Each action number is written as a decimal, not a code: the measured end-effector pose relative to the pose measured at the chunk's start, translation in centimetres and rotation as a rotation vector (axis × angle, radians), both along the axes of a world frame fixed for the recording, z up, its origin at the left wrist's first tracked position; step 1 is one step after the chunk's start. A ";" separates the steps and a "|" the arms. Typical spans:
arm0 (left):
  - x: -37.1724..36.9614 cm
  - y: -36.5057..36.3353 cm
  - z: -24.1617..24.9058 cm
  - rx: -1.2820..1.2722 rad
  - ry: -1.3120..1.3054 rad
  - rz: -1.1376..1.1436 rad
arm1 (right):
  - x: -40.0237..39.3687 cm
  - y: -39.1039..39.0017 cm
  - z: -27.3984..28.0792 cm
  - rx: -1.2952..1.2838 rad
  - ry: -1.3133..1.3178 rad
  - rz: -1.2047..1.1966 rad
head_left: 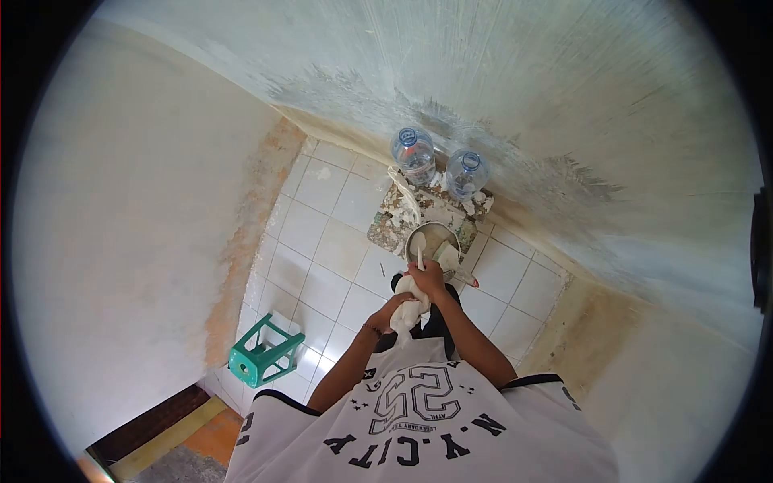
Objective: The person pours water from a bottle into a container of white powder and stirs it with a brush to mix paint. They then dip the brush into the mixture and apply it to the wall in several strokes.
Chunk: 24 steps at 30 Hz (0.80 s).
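Note:
A white, bulging bundle [409, 312], perhaps a plastic bag, is held in front of the shirt. My left hand [392, 310] is closed round its left side. My right hand [427, 278] grips its upper part, beside the rim of a round metal pot [408, 247]. A narrow white piece [420, 256] sticks up from the right hand over the pot; whether it belongs to the bundle is unclear. Whitish material [436, 235] lies in the pot, and a pale flat piece [448, 257] rests at its right side.
Two clear plastic bottles with blue tops [416, 165] [467, 179] stand by the wall on a stained board [386, 229]. A crumpled clear plastic strip [407, 196] lies there too. On the tiled floor [326, 243], a green stool [266, 356] is at the left. Patchy walls surround the corner.

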<state>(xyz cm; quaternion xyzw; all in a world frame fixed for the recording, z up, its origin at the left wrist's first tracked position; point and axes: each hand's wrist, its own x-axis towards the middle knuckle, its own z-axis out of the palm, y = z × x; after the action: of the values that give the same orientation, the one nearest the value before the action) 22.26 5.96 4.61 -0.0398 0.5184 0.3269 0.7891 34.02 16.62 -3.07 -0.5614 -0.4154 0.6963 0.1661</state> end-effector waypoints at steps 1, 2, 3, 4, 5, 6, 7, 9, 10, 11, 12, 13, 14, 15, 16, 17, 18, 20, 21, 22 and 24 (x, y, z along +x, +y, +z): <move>-1.1 0.7 -0.8 -0.093 -0.173 0.052 | 0.0 0.5 0.8 0.008 -0.023 -0.002; -1.1 0.4 -1.3 0.004 -0.125 0.035 | -0.1 1.0 1.6 0.015 -0.044 -0.003; -1.1 0.4 -1.2 0.098 -0.073 0.021 | -0.2 1.3 1.6 0.019 -0.027 -0.006; 0.2 0.2 0.7 0.380 0.201 -0.062 | -0.2 1.5 1.4 0.023 -0.009 -0.011; 0.3 0.2 0.7 0.403 0.227 -0.079 | -0.2 1.6 1.2 0.026 0.008 -0.015; 0.5 0.2 0.7 0.424 0.254 -0.095 | -0.2 1.4 0.9 0.036 0.003 -0.025; -0.3 0.2 -1.7 0.186 0.033 -0.042 | -0.2 1.1 0.6 0.044 -0.001 -0.033; -1.1 -0.5 -4.4 -0.048 -0.188 0.029 | -0.1 0.6 0.8 0.049 -0.014 -0.030; -1.0 -1.4 -4.8 -0.045 -0.191 0.046 | 0.0 0.2 1.3 0.044 -0.024 -0.017; -0.9 -2.4 -5.2 -0.043 -0.193 0.064 | 0.1 -0.2 1.7 0.038 -0.034 -0.005; -0.8 -2.7 -4.6 -0.003 -0.124 0.050 | 0.1 -0.7 0.9 0.036 -0.036 0.009; -0.4 -3.0 -3.8 0.037 -0.057 0.035 | 0.2 -1.2 -0.3 0.035 -0.040 0.022; -0.2 -2.7 -3.3 0.038 -0.056 0.022 | 0.4 -1.6 -1.6 0.034 -0.046 0.035; 0.0 -2.6 -3.2 0.040 -0.056 0.009 | 0.5 -1.5 -1.0 0.034 -0.059 0.019; -0.2 -2.1 -3.9 0.002 -0.119 0.000 | 0.5 -1.2 0.0 0.034 -0.073 0.003; -0.4 -1.7 -4.5 -0.035 -0.183 -0.009 | 0.5 -0.9 1.0 0.033 -0.086 -0.012; -0.2 -1.1 -3.8 -0.016 -0.156 -0.006 | 0.4 -0.7 0.7 0.027 -0.066 -0.035; 0.3 0.6 -1.7 0.026 -0.102 -0.002 | 0.4 -0.1 -0.9 0.018 -0.026 -0.082; 0.2 0.9 -1.7 0.027 -0.104 -0.012 | 0.4 0.3 -0.6 0.026 -0.031 -0.077; 0.1 1.2 -1.7 0.028 -0.105 -0.022 | 0.4 0.7 -0.3 0.034 -0.035 -0.071; 0.1 1.3 -1.4 0.019 -0.092 -0.015 | 0.4 0.9 0.2 0.027 -0.030 -0.068</move>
<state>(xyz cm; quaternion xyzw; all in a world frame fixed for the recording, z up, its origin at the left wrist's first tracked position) 22.36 7.28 3.17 -0.0436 0.4786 0.3238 0.8150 34.42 17.50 -2.82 -0.5830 -0.4080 0.6762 0.1910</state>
